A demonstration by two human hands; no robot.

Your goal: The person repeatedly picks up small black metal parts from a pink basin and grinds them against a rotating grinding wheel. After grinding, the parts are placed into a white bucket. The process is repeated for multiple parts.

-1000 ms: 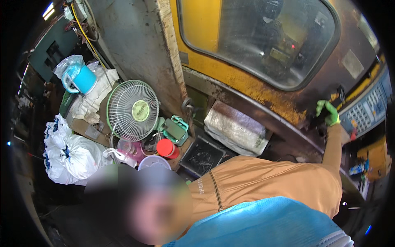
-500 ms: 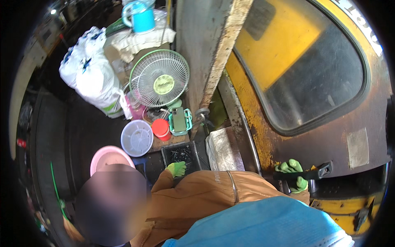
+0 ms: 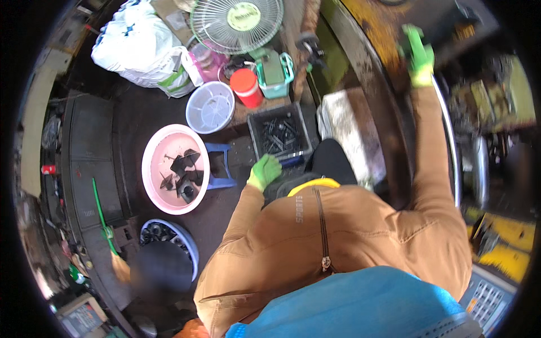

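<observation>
My left hand [image 3: 265, 172], in a green glove, is beside the near left corner of a black crate [image 3: 253, 132] of dark metal pieces. Its fingers are curled together, with nothing visible in them. My right arm is stretched far to the right. Its green-gloved hand [image 3: 418, 56] has its fingers extended and apart, slightly blurred, against the rusty yellow and brown machine door [image 3: 386, 34]. I cannot make out a grip on the door. Beyond that arm, metal machine parts [image 3: 479, 101] show inside the machine.
A pink basin [image 3: 151, 194] with dark pieces stands on the left, near a blue stool [image 3: 225, 183]. Ahead are a pale purple basket [image 3: 194, 110], a red-lidded jar [image 3: 246, 84], a phone on a teal box [image 3: 274, 79] and a fan [image 3: 214, 28]. A metal bar [image 3: 448, 141] runs beside my right arm.
The machine door with its window has moved away from me, exposing the machine's inside. My right hand has left the door handle's grip and reached forward. The view has shifted, showing more floor.
</observation>
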